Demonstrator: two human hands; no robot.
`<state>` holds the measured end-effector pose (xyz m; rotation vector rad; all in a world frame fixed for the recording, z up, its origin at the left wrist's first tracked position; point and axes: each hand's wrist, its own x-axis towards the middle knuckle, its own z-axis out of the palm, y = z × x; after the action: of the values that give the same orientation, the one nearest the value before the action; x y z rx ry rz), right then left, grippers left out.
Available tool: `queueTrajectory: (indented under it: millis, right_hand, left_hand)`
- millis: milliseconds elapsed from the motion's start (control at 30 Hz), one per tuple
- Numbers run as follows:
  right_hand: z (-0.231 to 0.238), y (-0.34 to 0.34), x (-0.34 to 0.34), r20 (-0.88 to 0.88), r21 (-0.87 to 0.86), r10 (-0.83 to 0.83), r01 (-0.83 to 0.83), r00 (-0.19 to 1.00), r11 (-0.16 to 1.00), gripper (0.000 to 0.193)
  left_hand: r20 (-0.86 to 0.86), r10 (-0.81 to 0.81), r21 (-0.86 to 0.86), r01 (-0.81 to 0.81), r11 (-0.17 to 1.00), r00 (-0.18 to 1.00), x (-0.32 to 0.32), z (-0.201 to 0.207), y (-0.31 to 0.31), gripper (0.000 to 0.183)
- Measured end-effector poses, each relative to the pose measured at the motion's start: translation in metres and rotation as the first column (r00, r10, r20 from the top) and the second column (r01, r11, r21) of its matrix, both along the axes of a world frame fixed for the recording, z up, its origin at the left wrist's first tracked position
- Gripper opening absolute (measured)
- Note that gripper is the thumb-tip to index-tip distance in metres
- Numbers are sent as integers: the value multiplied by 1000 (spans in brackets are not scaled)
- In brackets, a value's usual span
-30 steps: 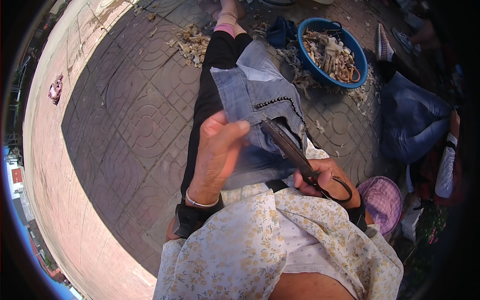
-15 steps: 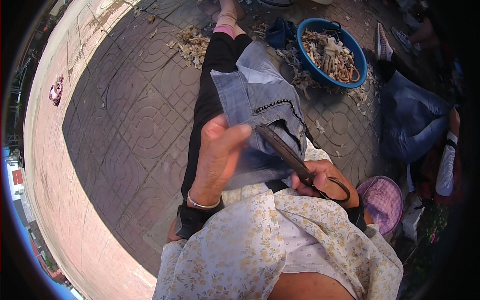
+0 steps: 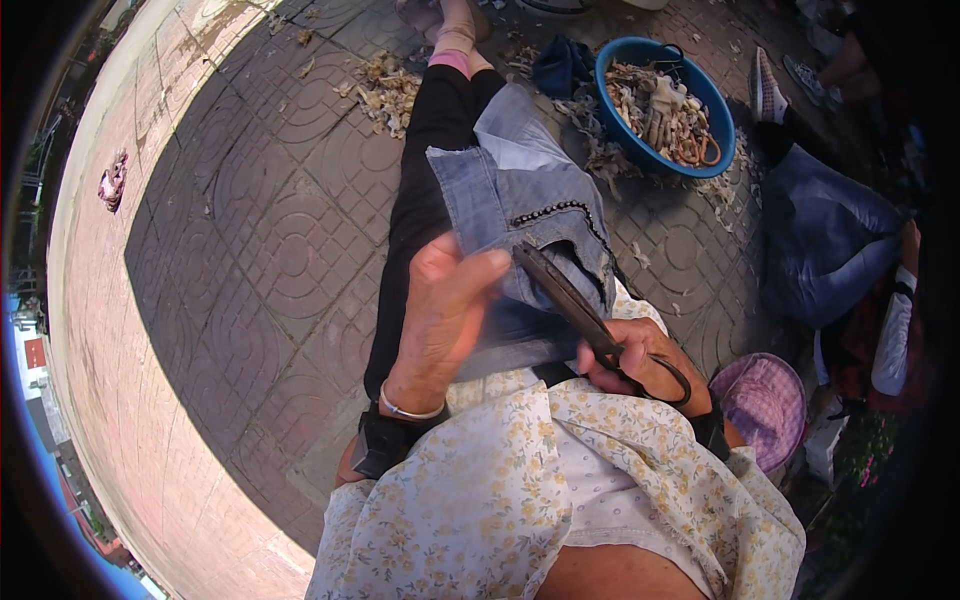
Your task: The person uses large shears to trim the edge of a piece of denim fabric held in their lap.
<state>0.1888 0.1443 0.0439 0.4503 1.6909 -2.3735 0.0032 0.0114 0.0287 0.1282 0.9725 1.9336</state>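
Patterned paving (image 3: pixel 270 330) is seen from above, its far edges cut off by a dark round rim. A floral top (image 3: pixel 440 480) is worn, and two black-clad legs (image 3: pixel 415 230) are stretched out across the paving, partly covered. At the right, a neighbouring person in blue jeans (image 3: pixel 825 235) is half lost in shadow.

Across the wearer's lap and legs, one faded denim piece (image 3: pixel 540 185) is spread; its lower part is blurred, and a dark gap is opened in its middle. Beyond it, one blue basin (image 3: pixel 630 52) is filled with pale scraps too tangled to be counted. One round purple checked cloth item (image 3: pixel 757 410) is set near the right elbow.

Two hands are shown. The left hand (image 3: pixel 435 310) is raised with its thumb pointed right, closed on the denim's left edge; its fingers are mostly hidden. The right hand (image 3: pixel 640 358) is held low, palm turned inward, wrapped around one pair of dark scissors (image 3: pixel 568 298). The scissors are slanted up and leftward, tips beside the gap; whether the blades are parted cannot be told. One handle loop is visible. Above the gap, one row of dark beads (image 3: pixel 550 209) is curved.
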Motion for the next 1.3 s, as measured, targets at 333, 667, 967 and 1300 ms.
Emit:
queueTrajectory:
  millis: [333, 667, 967, 1300]
  right_hand:
    - [-6, -14, -8, -98, 89, -84, 93, 992, 992, 52]
    - [5, -10, -18, -78, 85, -230, 236, 970, 968, 53]
    - [-1, -2, -1, -43, -4, -54, 54, 998, 999, 72]
    - [-1, 2, 5, 59, -58, 49, -45, 997, 997, 74]
  left_hand:
    - [-27, 80, 27, -79, 997, 996, 1, 0, 3, 27]
    - [-170, -26, -116, 6, 993, 985, 17, -17, -3, 27]
    - [-61, 78, 96, -72, 993, 995, 2, -4, -7, 33]
    - [-108, 97, 91, -87, 992, 989, 1, -10, -7, 31]
